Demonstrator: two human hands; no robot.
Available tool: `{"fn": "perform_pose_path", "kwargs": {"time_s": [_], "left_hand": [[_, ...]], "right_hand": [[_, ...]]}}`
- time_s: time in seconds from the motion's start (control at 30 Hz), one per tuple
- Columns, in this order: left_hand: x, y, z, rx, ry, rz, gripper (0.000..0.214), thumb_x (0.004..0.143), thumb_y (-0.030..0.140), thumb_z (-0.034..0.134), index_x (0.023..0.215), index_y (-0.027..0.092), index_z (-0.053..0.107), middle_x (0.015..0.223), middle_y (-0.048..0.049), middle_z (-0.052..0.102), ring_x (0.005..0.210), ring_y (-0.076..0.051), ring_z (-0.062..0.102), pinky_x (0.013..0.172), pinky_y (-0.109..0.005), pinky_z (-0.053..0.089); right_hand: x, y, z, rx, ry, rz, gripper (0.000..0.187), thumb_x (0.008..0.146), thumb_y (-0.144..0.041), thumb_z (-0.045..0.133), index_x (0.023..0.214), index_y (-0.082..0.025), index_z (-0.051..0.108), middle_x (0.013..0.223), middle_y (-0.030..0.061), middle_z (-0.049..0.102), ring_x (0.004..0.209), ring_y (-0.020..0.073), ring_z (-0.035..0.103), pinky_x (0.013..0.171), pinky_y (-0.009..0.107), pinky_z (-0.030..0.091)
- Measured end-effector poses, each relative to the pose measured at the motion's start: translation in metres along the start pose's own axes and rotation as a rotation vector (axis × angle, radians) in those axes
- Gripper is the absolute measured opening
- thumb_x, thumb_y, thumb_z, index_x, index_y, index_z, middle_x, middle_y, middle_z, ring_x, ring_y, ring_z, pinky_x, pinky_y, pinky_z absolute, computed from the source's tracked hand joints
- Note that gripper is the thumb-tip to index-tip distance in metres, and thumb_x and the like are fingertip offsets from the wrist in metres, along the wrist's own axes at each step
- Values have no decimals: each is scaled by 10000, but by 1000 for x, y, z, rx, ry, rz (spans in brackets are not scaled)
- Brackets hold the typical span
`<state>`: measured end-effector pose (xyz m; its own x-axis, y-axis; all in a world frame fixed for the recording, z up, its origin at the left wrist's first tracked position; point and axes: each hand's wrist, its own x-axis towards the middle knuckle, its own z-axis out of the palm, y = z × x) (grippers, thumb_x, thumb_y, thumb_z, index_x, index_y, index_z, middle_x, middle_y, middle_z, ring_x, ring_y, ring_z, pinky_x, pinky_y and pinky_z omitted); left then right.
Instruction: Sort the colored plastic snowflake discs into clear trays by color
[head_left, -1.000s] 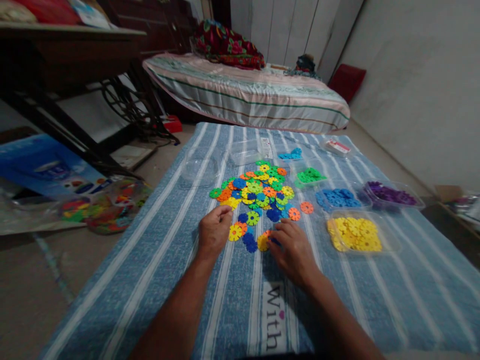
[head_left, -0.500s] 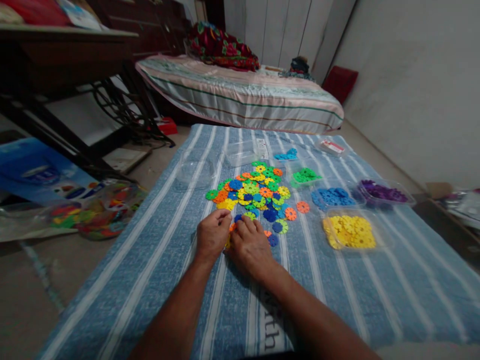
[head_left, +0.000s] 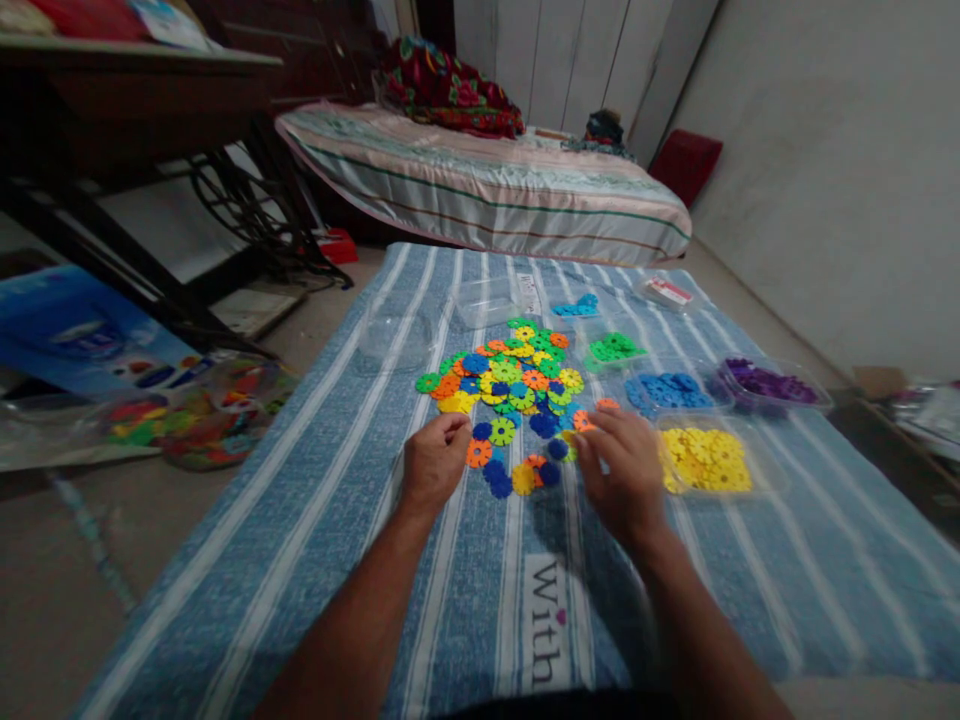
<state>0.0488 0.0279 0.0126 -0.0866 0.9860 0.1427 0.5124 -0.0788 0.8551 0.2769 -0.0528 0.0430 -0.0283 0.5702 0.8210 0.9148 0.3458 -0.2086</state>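
Observation:
A loose pile of notched, flower-shaped plastic discs (head_left: 504,372) in several colours lies on the striped cloth. My left hand (head_left: 436,462) is at the pile's near left edge, thumb and fingers pinched together; whatever is in the pinch is hidden. Yellow discs (head_left: 455,403) lie just beyond it. My right hand (head_left: 626,472) hovers at the pile's right side, its fingers bent around what looks like a yellow disc (head_left: 571,437), partly hidden. Between the hands are an orange disc (head_left: 479,453), dark blue discs (head_left: 498,482) and a yellow disc (head_left: 523,480).
On the right stand clear tubs of yellow discs (head_left: 705,460), blue discs (head_left: 671,391), purple discs (head_left: 769,382) and green discs (head_left: 615,347). Light blue discs (head_left: 576,306) sit farther back. Clear containers (head_left: 394,340) stand at the back left. A bed (head_left: 487,190) is beyond.
My right hand has moved right, away from my left hand, uncovering orange, blue and yellow discs. My left hand has stayed nearly in place. The view has shifted slightly.

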Motion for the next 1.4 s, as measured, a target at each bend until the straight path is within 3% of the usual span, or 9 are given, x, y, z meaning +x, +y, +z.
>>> {"fn": "perform_pose_path", "kwargs": {"time_s": [0.13,0.23,0.43,0.57,0.67,0.83,1.2,1.3,1.4], "left_hand": [[-4,8,-1,56,1,59,238,766,364,539,803,206,712,805,-13,757,774,-184,708,750,-268,551],[-8,13,0,75,-7,128,227,781,354,524,789,212,701,823,-12,751,775,-173,695,766,-258,552],[-9,12,2,102,-23,169,236,804,359,510,805,215,697,846,-12,751,770,-163,690,795,-254,556],[-7,10,1,95,-25,177,243,804,366,507,802,215,698,834,-11,752,767,-164,693,784,-250,559],[-6,8,1,90,-26,177,235,805,360,512,799,216,698,835,-10,754,761,-162,695,781,-249,562],[-5,5,2,106,-38,186,243,817,371,513,810,217,700,847,-13,755,759,-164,700,784,-255,566],[-4,7,0,116,-42,186,215,803,355,528,807,232,704,851,-4,757,785,-168,702,792,-248,568],[-5,7,0,110,-43,176,214,806,356,530,817,229,702,861,-4,756,776,-164,700,796,-249,567],[-6,7,0,105,-48,171,195,807,341,536,812,235,699,860,1,756,768,-161,698,796,-249,566]], "right_hand": [[-7,57,-55,-371,71,111,116,909,-256,642,815,-195,669,911,82,724,964,262,676,937,470,472],[-16,63,-65,-421,65,148,120,913,-285,638,876,-182,687,937,105,718,989,283,665,922,479,484],[-27,-8,-8,10,-282,9,109,909,-261,640,994,-212,689,1149,109,685,1246,301,542,990,468,486],[-27,-38,23,25,-517,-6,248,811,-340,767,999,-194,701,1233,128,658,1305,364,487,1023,514,458],[-28,-41,32,-12,-590,2,178,831,-323,751,945,-196,703,1222,122,662,1310,357,489,1027,513,446],[-32,-40,40,-14,-543,-12,78,904,-266,656,924,-201,695,1165,103,675,1284,313,509,1047,481,420],[-33,-37,47,50,-347,-52,133,938,-220,592,829,-206,668,991,74,701,1178,261,574,1020,441,433],[-27,-30,39,72,-225,-48,155,941,-194,569,815,-210,657,954,60,710,1119,236,611,1002,423,449],[-15,-9,15,0,-126,-1,163,947,-195,558,819,-219,657,935,57,719,1073,227,637,965,412,478]]}}
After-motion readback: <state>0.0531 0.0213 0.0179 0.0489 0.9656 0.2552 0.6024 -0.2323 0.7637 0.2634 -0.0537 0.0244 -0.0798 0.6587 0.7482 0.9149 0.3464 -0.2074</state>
